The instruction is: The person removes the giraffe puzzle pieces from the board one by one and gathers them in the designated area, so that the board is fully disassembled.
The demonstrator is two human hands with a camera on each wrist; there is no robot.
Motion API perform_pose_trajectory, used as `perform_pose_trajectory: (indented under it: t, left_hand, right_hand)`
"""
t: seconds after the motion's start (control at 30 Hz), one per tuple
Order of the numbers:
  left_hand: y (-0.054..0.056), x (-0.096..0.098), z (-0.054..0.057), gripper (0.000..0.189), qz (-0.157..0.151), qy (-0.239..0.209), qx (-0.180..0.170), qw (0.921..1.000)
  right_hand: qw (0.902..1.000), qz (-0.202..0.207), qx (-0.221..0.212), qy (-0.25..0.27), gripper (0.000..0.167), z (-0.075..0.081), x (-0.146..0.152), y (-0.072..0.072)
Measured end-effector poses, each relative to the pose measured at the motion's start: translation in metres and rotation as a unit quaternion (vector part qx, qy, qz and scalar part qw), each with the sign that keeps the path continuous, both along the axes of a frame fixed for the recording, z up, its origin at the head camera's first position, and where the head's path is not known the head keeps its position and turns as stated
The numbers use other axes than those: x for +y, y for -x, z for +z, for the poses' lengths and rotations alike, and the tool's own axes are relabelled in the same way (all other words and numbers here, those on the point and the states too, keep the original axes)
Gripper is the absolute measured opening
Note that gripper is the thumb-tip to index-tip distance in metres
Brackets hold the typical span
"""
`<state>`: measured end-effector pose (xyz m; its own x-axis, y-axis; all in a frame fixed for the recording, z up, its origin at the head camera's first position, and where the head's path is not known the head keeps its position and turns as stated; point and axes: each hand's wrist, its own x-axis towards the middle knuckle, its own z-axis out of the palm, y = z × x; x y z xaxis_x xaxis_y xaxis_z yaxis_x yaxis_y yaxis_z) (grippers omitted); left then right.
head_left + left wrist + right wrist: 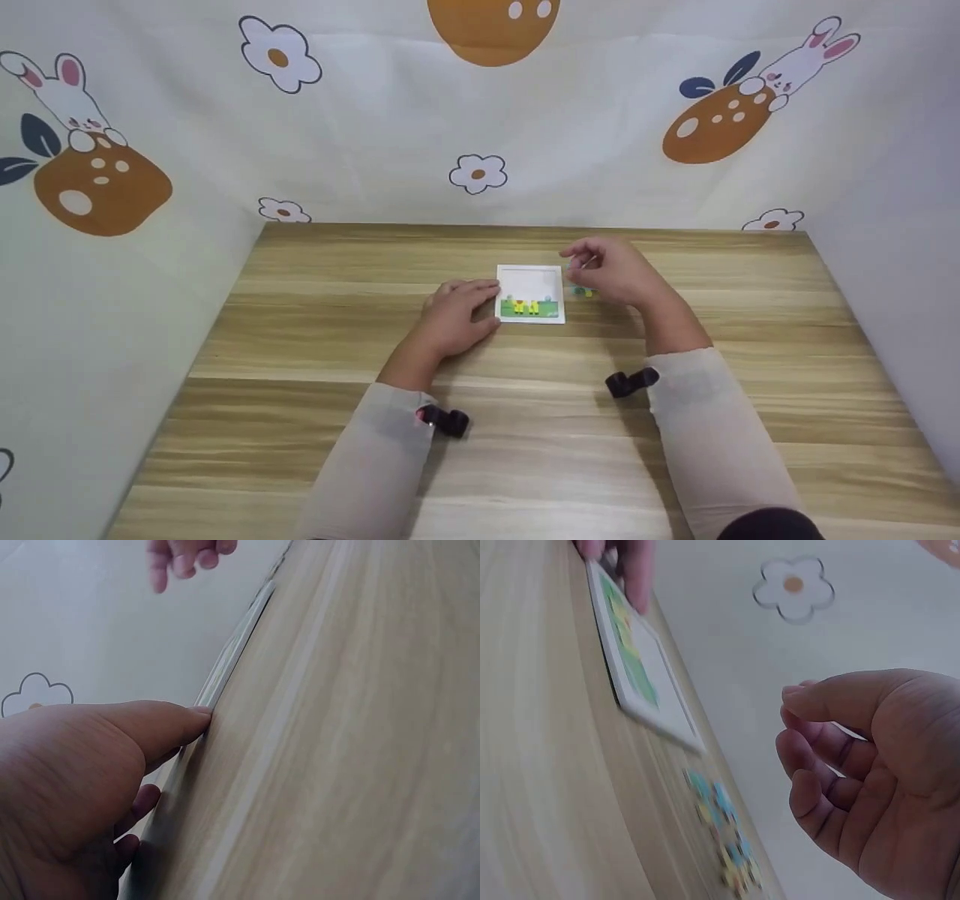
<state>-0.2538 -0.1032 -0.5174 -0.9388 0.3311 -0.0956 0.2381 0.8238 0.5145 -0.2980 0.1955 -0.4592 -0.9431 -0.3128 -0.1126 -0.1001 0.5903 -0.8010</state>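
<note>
White tray (529,268): A shallow square puzzle tray is lying flat toward the far side of the wood-grain worktop (525,442).
Joined pieces (546,309): Green and yellow puzzle pieces are filling the tray's near part, its white base showing beyond them.
Left hand (456,319): A person's hand is touching the tray's left edge, thumb at the near corner, the extended fingers relaxed and released.
Right hand (616,271): The other hand is hovering just right of the tray, its fingers loosely curved and released.
Loose pieces (736,853): Small blue, green and yellow pieces are lying clustered right of the tray, partly hidden by the right hand in the head view.
Backdrop (375,142): Pale cloth printed with flowers, rabbits and orange fruit is hanging along the worktop's far edge.
</note>
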Motion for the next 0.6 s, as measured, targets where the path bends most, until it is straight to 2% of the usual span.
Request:
perform_pose_trajectory:
  t: [0.3,0.6]
  left_hand:
    - [0.000,0.000,0.001,0.058,-0.002,-0.006,0.002,1.0000]
    - [0.000,-0.001,0.001,0.056,-0.008,-0.010,0.008,0.9999]
  right_hand:
    - [0.9988,0.046,0.016,-0.001,0.035,0.000,-0.060,-0.006]
    - [0.9973,0.072,-0.005,-0.015,0.031,-0.010,-0.077,-0.009]
